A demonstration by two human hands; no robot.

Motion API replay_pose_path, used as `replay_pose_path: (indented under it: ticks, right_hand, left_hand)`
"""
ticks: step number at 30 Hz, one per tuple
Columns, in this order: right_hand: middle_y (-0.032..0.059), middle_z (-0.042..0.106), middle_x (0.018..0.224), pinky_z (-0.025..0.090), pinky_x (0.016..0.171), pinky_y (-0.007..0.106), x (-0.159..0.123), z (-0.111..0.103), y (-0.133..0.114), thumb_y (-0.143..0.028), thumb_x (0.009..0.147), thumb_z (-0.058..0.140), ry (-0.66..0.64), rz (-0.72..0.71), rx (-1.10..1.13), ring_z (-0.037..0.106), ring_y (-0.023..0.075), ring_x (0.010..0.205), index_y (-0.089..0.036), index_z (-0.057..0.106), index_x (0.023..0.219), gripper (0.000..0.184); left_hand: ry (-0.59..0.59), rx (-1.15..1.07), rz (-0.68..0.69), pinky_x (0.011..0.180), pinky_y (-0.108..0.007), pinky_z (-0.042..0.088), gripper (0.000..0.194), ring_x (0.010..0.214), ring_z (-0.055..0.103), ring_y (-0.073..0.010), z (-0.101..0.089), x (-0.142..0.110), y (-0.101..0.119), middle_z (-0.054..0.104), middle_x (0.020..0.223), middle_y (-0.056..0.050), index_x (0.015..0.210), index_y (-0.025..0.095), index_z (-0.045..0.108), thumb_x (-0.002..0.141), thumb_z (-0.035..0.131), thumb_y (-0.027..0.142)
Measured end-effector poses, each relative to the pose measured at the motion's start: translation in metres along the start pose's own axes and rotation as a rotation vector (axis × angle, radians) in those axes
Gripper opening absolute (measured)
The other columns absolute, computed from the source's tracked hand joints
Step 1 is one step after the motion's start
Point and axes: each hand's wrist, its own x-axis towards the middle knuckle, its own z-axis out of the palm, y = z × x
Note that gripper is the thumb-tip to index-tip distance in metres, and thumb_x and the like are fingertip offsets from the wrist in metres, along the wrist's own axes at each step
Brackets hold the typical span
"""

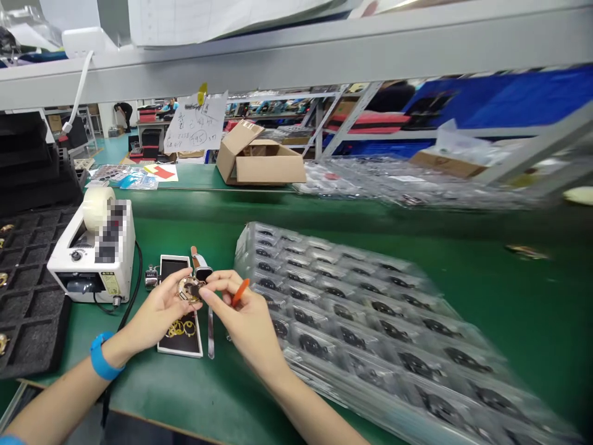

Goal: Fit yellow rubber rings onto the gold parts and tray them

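Observation:
My left hand (160,306), with a blue wristband, holds a round gold-rimmed watch part (181,292) between thumb and fingers. My right hand (250,315) meets it from the right, thumb and forefinger at a small dark piece (196,289) against its face. An orange stick-like tool (241,292) is tucked between the right fingers; its other end is hidden. Under the hands lies a white-edged tray (180,353) with several yellow rings (183,327). A dark-faced watch with a strap (202,271) is just behind, and a slim metal strip (210,337) lies beside the tray.
A white tape dispenser (99,259) and a tally counter (151,278) stand left, beside a black compartment tray (32,309). Stacked clear plastic trays of dark parts (343,309) fill the right. Behind are an open cardboard box (269,168) and an overhead shelf beam (296,59).

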Motion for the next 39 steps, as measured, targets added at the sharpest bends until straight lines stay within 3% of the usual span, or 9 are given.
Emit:
replay_pose_path:
  ticks: [6,11,19,31,39]
  right_hand:
    - [0.0028,0.058,0.079,0.034,0.051,0.025,0.005,0.001,0.001,-0.029,0.074,0.060,-0.083,0.058,0.066,0.039,0.0103,0.055,-0.019,0.064,0.062,0.016]
    - [0.0026,0.057,0.076,0.036,0.056,0.027,0.008,0.000,0.003,-0.029,0.073,0.060,-0.116,0.050,0.086,0.048,0.0143,0.064,-0.019,0.062,0.060,0.016]
    - [0.0015,0.056,0.076,0.033,0.053,0.025,0.007,0.004,0.003,-0.024,0.076,0.057,-0.057,-0.008,-0.029,0.042,0.0116,0.057,-0.019,0.059,0.060,0.017]
    - [0.0021,0.057,0.080,0.042,0.066,0.028,0.005,0.009,0.004,-0.018,0.081,0.052,-0.040,-0.116,-0.132,0.055,0.0154,0.073,-0.020,0.053,0.064,0.018]
    - [0.0035,0.058,0.084,0.045,0.067,0.028,-0.003,0.017,0.013,-0.013,0.082,0.051,0.021,-0.240,-0.265,0.058,0.0169,0.080,-0.020,0.053,0.072,0.013]
  left_hand:
    - [-0.053,0.068,0.026,0.104,-0.041,0.042,0.049,0.119,0.054,-0.0249,0.000,0.000,-0.001,0.057,0.130,-0.008,0.130,0.027,0.052,0.083,0.064,0.031]
    - [-0.044,0.104,0.031,0.104,-0.043,0.042,0.050,0.121,0.052,-0.0276,0.001,-0.001,0.000,0.055,0.133,-0.011,0.130,0.024,0.052,0.082,0.065,0.032]
    - [-0.004,0.149,0.054,0.104,-0.045,0.042,0.047,0.122,0.051,-0.0282,0.000,0.001,-0.004,0.050,0.138,-0.010,0.127,0.026,0.054,0.082,0.064,0.034]
    - [0.057,0.242,0.058,0.095,-0.038,0.048,0.041,0.106,0.060,-0.0216,0.002,0.001,-0.003,0.062,0.119,-0.009,0.122,0.023,0.055,0.081,0.060,0.028]
    - [0.229,0.356,0.116,0.081,-0.028,0.050,0.033,0.086,0.062,-0.0167,0.012,0.004,-0.005,0.067,0.098,-0.007,0.108,0.017,0.059,0.080,0.062,0.034]
